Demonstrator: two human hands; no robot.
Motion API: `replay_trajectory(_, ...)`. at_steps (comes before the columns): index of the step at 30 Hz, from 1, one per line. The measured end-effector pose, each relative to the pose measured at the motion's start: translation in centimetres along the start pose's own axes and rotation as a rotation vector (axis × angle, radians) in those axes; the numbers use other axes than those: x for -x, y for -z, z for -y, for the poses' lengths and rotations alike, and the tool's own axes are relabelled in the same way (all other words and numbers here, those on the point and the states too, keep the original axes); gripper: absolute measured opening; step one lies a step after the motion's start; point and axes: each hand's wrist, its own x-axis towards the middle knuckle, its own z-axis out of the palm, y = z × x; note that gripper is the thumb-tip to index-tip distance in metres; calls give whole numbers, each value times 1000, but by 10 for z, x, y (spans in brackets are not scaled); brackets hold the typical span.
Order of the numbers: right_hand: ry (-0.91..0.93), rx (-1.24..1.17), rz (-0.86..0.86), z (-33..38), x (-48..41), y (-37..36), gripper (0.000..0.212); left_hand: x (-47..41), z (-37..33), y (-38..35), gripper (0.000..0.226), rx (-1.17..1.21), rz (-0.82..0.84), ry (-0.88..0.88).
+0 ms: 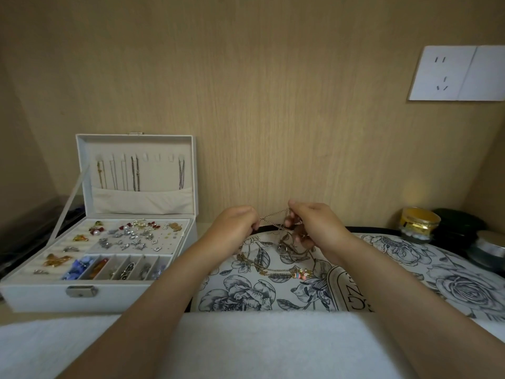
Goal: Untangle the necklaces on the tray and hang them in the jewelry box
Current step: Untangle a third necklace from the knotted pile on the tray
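Observation:
A round tray (451,272) with a blue-grey flower print lies in front of me. A tangle of thin gold necklaces (273,265) lies on it, with small coloured beads on one. My left hand (233,227) and my right hand (314,221) are raised over the tray's far edge, each pinching a gold chain (274,216) stretched between them. Strands hang from my right hand down to the tangle. The white jewelry box (82,292) stands open at the left. Several necklaces (135,173) hang from hooks inside its lid.
The box's lower tray holds several earrings, charms and beads in compartments. A gold-lidded jar (419,224), a dark round container (456,228) and a silver tin (489,250) stand at the back right. A white towel (246,346) covers the near edge. A wall socket (448,73) is upper right.

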Motion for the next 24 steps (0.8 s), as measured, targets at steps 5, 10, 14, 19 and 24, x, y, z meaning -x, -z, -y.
replay_trajectory(5, 8, -12, 18, 5, 2, -2, 32, 3, -4, 4, 24, -156, 4, -102)
replay_trajectory(10, 44, -109, 117, 6, 3, 4, 16, 1, -1, 9, 26, -44, 73, -80)
replay_trajectory(14, 61, -117, 177, 5, 2, 6, 11, 5, -6, 13, 25, -153, 53, -87)
replay_trajectory(19, 72, -39, 192, 5, 6, -1, 10, 5, -8, 10, 13, -259, -3, -149)
replay_trajectory(24, 88, 18, 187, 5, 9, -1, 10, 2, -11, 11, 14, -213, -12, -221)
